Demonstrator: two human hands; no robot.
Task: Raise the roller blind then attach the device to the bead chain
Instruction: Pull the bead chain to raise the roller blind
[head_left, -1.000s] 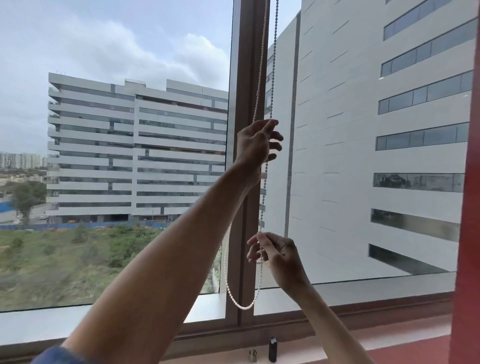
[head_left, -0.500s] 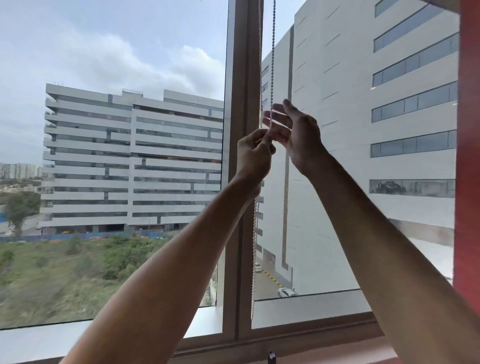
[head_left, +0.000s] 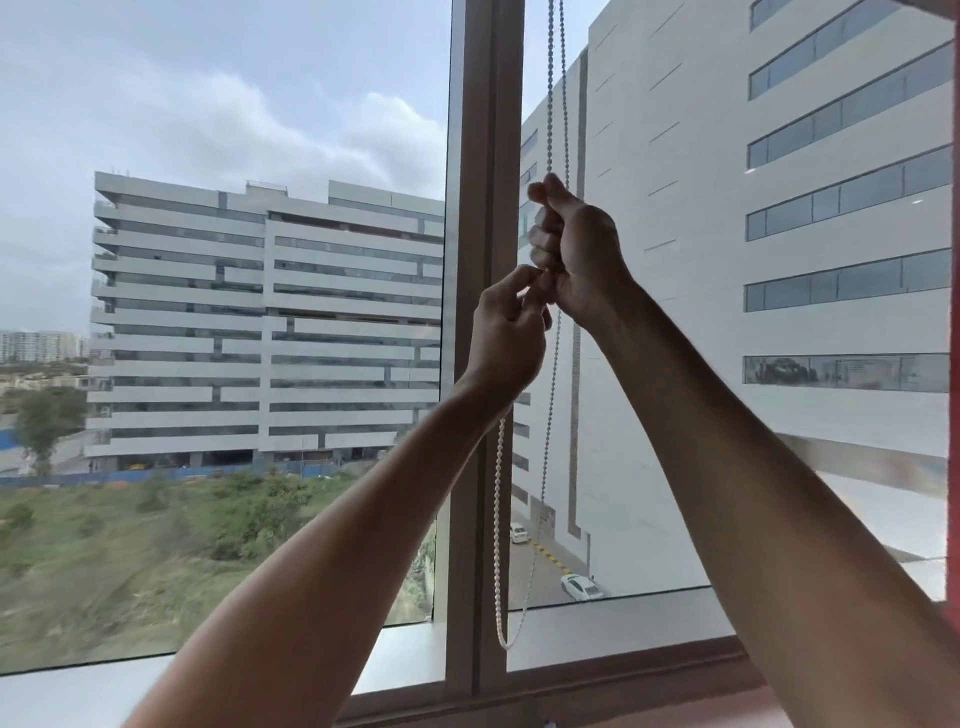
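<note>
Before the window mullion (head_left: 485, 364), both hands' fingers (head_left: 543, 244) closed on the bead chain (head_left: 550, 104).

A tall window fills the view, split by a brown vertical mullion (head_left: 485, 156) just left of the raised fingers. Beyond the glass, left of them, stands a banded white office block (head_left: 265, 322) under overcast sky; right of them, a pale facade (head_left: 727, 208). Below lies scrubby green ground (head_left: 156, 545).

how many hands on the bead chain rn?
2. Right hand fisted round the bead chain higher up; left hand pinching it just below, the two touching beside the mullion.
</note>
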